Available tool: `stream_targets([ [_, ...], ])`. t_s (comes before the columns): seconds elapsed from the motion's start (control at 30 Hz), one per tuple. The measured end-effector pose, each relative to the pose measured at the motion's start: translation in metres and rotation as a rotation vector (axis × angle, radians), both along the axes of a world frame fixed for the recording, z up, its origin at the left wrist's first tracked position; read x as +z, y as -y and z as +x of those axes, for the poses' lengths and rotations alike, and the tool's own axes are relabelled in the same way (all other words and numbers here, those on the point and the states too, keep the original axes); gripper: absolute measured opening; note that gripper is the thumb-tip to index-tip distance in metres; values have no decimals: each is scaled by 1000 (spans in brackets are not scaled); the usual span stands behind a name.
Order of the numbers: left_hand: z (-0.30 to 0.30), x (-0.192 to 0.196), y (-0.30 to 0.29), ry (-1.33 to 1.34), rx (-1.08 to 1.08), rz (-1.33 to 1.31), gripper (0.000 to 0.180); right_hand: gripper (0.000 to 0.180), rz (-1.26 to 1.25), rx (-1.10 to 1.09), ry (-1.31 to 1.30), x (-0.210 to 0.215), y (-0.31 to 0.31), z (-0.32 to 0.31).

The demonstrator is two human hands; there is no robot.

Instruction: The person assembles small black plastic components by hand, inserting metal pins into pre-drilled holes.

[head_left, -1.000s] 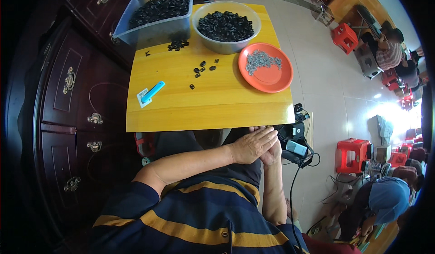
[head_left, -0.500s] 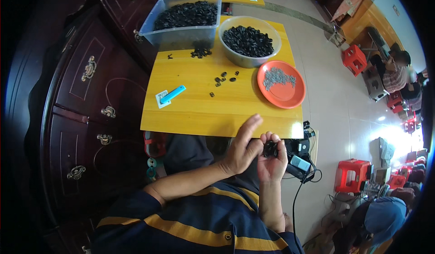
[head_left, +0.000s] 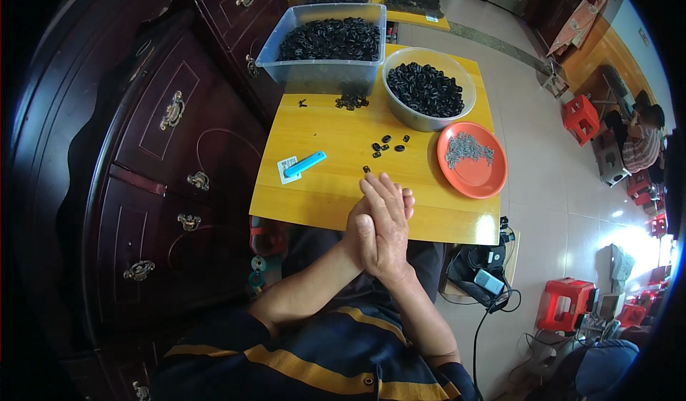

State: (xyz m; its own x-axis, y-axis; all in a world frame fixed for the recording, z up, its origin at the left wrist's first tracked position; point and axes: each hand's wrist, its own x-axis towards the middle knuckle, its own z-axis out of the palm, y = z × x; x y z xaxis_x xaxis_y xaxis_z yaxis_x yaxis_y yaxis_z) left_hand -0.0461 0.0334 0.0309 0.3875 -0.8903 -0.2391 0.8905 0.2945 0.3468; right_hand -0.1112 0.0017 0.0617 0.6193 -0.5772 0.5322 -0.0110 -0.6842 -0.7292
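My left hand (head_left: 362, 224) and my right hand (head_left: 394, 219) are pressed palm to palm, fingers stretched forward, over the front edge of a yellow table (head_left: 325, 194). Whether anything lies between the palms is hidden. Just beyond the fingertips lie a few loose black rings (head_left: 386, 146). Further back stand a round bowl (head_left: 429, 86) full of black rings and a clear plastic bin (head_left: 325, 43) also filled with them. An orange plate (head_left: 473, 169) with small grey metal pieces sits to the right. A blue-handled tool (head_left: 304, 164) lies on a white card to the left.
A dark wooden cabinet (head_left: 164, 158) with metal drawer handles stands close along the left. On the floor under the table's right corner lie cables and a small device (head_left: 486, 279). Red stools (head_left: 564, 304) and a seated person (head_left: 639, 144) are to the right.
My hands have risen from my lap to the table's front edge and closed flat against each other. The camera has tilted, so the table sits lower in view.
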Motion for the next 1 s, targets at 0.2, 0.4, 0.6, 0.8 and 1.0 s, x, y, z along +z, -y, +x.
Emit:
stream_targets([
  [0.2,65,-44,20,91,4,-55,36,33,-156,138,186,9,16,6],
  [0.4,161,65,54,578,257,214,45,22,388,199,267,60,18,-37],
  [0.6,318,97,128,2071,660,447,50,22,911,1255,665,104,6,-48],
  [0.8,236,82,144,2075,347,350,28,44,688,1281,1043,109,-12,-45],
  [1.0,142,24,122,2326,-206,263,12,32,734,1466,933,116,15,-51],
])
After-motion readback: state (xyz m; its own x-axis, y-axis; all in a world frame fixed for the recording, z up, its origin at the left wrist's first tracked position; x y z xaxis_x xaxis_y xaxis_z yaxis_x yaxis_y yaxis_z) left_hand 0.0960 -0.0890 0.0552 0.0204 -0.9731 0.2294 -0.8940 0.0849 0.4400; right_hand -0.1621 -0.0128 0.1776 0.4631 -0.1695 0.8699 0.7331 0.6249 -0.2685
